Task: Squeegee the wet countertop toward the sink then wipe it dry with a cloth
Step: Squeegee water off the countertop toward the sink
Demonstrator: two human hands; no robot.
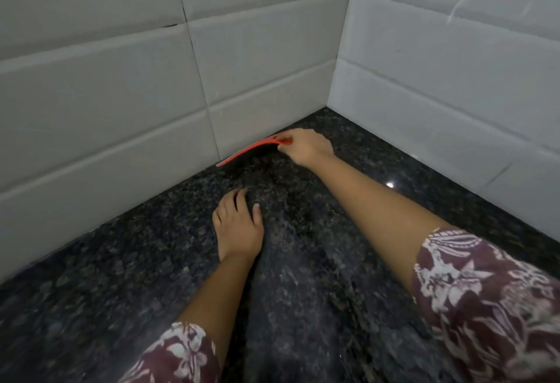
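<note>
A red squeegee [248, 151] lies with its blade along the foot of the back wall, on the dark speckled granite countertop [318, 276]. My right hand [303, 146] grips its handle end near the corner, arm stretched far forward. My left hand [238, 226] rests flat on the countertop nearer to me, fingers spread and holding nothing. The stone shines with pale wet streaks. No sink and no cloth are in view.
White tiled walls [106, 95] meet in a corner [330, 104] at the back right and close the countertop on two sides. A light glint [390, 184] sits on the stone by the right wall. Both arms wear maroon floral sleeves.
</note>
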